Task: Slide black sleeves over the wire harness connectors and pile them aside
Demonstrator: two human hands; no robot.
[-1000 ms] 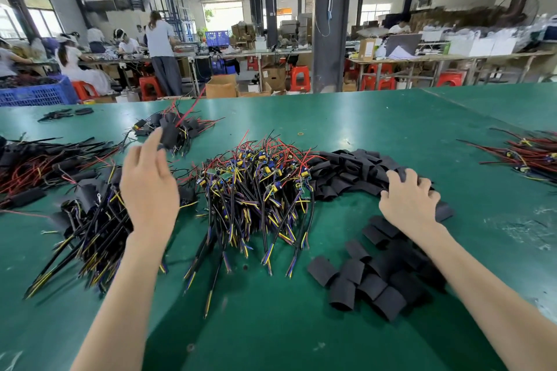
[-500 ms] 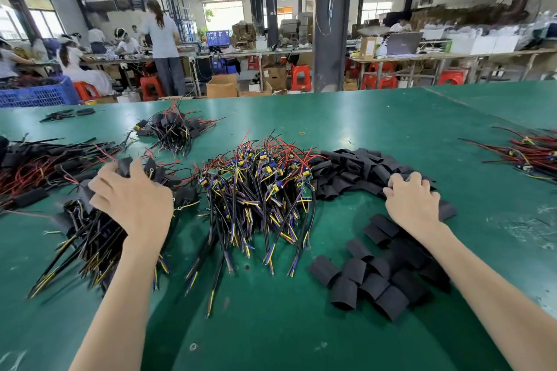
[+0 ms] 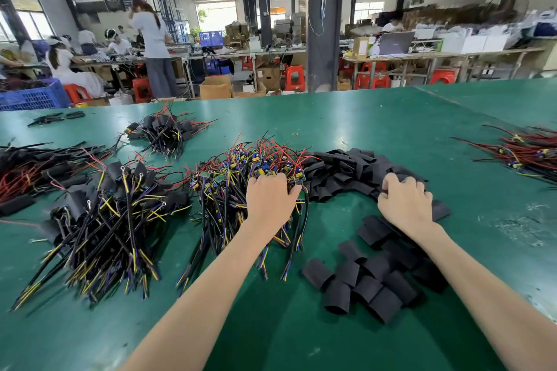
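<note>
3 heaps on the L side of the green table (image 3: 376, 117) read as done: far-L sleeved heap (image 3: 33, 172), near sleeved heap (image 3: 114, 214) w/ black/yellow leads fanned toward me, small back heap (image 3: 164, 132). All show black tube over the connector ends.

Centre: unsleeved harness pile (image 3: 223, 190). It's big, w/ bare connectors + small PCBs exposed on top, red/blue/yellow wires, leads pointing at me. My left hand (image 3: 269, 203) sits on its R edge, fingers curled down into the connector end. Tips are buried, so can't tell if I've got one pinched or am just raking.

Next over: black sleeves (image 3: 346, 173), short flat tube cuts in an arc-shaped heap touching the harness pile, more spilled near me. My right hand (image 3: 404, 203) is on that heap, fingers + thumb curled round a sleeve at the top edge, gripping it.

Far R: far-R harness pile (image 3: 524, 153), mostly red wire, no sleeves visible, well apart from the rest.

Est: under halfway. Centre + far-R piles left to do, sleeve stock looks plenty. Current step imo: pick one harness + one sleeve.
</note>
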